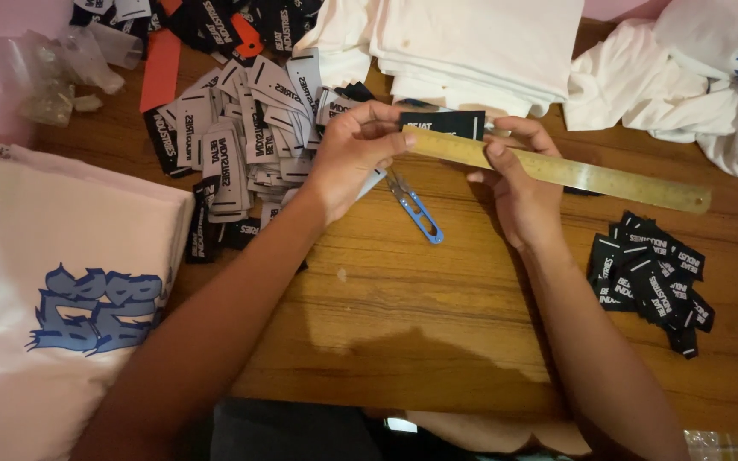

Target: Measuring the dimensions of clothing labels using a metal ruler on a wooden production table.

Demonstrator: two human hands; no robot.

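- The wooden tabletop (437,307) is crowded: a white printed shirt (53,299) lies at the left edge, and a stack of folded white cloth (480,43) sits at the far side just behind the hands. A slip of either forearm could probably drag cloth over the work or push it off the edge.
- The long metal ruler (574,173) is held across the middle, its far end reaching out unsupported to the right. It looks likely to tip or swing if the grip shifts, and that end could sweep the small pile of black labels (653,280) lying near it.
- The big heap of black-and-white labels (237,141) lies loose just beside the left wrist; a nudge would likely scatter it and mix the sides.
- The left hand (352,154) has its fingers closed on the ruler's left end, with a single black label (443,124) just behind the ruler, against the fingertips.
- The right hand (518,183) grasps the ruler's middle from below, thumb on top.
- That label may slide askew against the ruler, giving a false reading.
- The blue-handled thread snips (416,207) lie on the tabletop under the hands, blades toward the left hand; a lowered palm might catch them.
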